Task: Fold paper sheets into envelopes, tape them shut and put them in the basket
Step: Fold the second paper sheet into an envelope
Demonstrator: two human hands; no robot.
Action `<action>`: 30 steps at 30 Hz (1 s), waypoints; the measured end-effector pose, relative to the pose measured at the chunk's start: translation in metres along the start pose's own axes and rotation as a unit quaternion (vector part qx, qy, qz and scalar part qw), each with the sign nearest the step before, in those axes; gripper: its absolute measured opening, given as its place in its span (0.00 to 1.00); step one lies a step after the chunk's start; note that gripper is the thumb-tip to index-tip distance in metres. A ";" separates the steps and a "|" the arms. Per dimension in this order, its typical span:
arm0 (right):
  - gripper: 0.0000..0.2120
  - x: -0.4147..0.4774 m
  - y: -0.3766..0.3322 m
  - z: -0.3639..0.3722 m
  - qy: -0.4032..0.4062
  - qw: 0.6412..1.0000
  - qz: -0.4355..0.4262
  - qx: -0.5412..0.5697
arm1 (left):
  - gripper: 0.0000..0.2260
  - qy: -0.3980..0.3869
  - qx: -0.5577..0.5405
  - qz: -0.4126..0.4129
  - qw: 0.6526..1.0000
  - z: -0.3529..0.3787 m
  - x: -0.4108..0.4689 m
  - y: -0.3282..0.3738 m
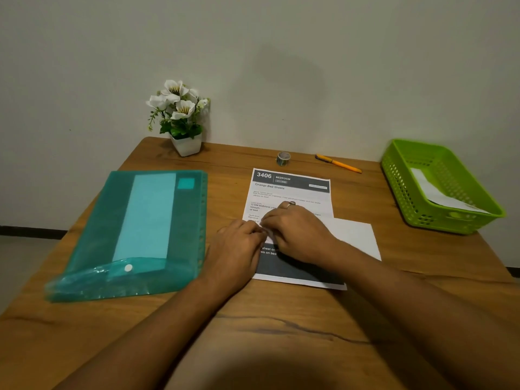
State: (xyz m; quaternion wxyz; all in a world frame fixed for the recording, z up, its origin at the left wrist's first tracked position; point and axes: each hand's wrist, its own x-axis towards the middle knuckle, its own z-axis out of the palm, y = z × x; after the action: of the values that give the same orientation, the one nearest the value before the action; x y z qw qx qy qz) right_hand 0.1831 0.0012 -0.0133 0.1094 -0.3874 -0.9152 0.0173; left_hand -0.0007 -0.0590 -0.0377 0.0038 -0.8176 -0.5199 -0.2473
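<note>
1. Work piece. The printed sheet (289,190) lay flat on the wooden table (281,319), at the centre, with its dark header band on the far side. One part of the sheet was folded over, so that a blank white flap (354,235) showed on the right side, lying across the printed face.

2. Hands. Both hands rested on the middle of the sheet, touching each other.
- The left hand (239,246) sat at the sheet's left edge. Its fingers were curled and gripped the paper there.
- The right hand (298,235) lay over the flap's inner end. Its fingers were curled and pinched the paper beside the left hand's fingertips. A ring (291,204) showed on one finger.

3. Receiving container. The green basket (399,190) stood at the table's right edge, well apart from the sheet. One folded white paper (439,192) lay inside it.

4. Tools. The tape roll (283,158) stood just beyond the sheet's far edge. An orange pen (337,163) lay to the right of the roll, near the wall.

5. Other items. A teal plastic document folder (140,235) with a snap button lay on the left side of the table. A white pot of artificial flowers (187,143) stood at the far left corner, against the wall.
</note>
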 end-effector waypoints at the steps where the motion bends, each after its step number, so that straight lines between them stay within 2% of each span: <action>1: 0.13 0.002 0.005 -0.001 0.004 1.000 0.014 0.002 | 0.08 0.003 -0.003 0.000 1.000 0.000 0.000 0.000; 4: 0.14 0.007 0.019 -0.004 0.011 0.999 0.035 -0.011 | 0.09 0.006 -0.010 -0.002 1.000 0.001 0.000 -0.001; 9: 0.12 0.005 0.006 0.002 0.013 1.000 -0.018 -0.007 | 0.09 0.003 -0.005 -0.006 1.000 0.003 0.000 -0.002; 13: 0.10 -0.005 0.003 0.009 0.037 0.999 -0.018 0.029 | 0.10 -0.004 -0.002 -0.010 1.000 0.004 0.000 -0.002; 19: 0.13 0.008 0.024 0.004 0.055 0.998 0.023 0.000 | 0.10 -0.004 -0.005 -0.013 1.000 0.000 0.001 0.000; 23: 0.14 0.016 0.021 -0.002 0.033 0.999 0.040 -0.015 | 0.10 -0.002 -0.007 -0.015 1.000 -0.001 0.000 0.001; 27: 0.12 0.006 0.004 0.000 0.019 1.000 -0.015 -0.009 | 0.10 -0.005 -0.001 -0.016 1.000 0.000 0.000 0.000; 30: 0.12 -0.004 -0.003 0.004 0.033 0.999 -0.010 0.020 | 0.09 -0.004 0.005 -0.011 1.000 0.001 0.001 0.000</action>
State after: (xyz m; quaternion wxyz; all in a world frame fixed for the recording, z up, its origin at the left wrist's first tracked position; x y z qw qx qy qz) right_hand 0.1831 -0.0034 -0.0178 0.1469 -0.3764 -0.9145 0.0215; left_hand -0.0003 -0.0579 -0.0389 0.0026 -0.8127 -0.5302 -0.2416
